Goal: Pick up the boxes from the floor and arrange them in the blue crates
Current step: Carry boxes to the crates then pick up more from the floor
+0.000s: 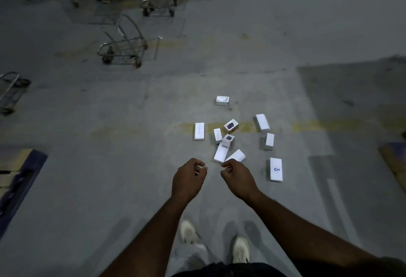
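Head view: left hand and right hand extended side by side, fingers loosely curled, holding nothing; 10 white boxes scattered on grey floor just ahead; 1 lettered box nearest right hand; metal trolleys beyond.

White boxes lie on the grey concrete floor, which a faded yellow stripe crosses. The box at lower right carries blue lettering. Two small boxes show a dark picture. The shoes are off-white, and the trolley at upper left is silver.
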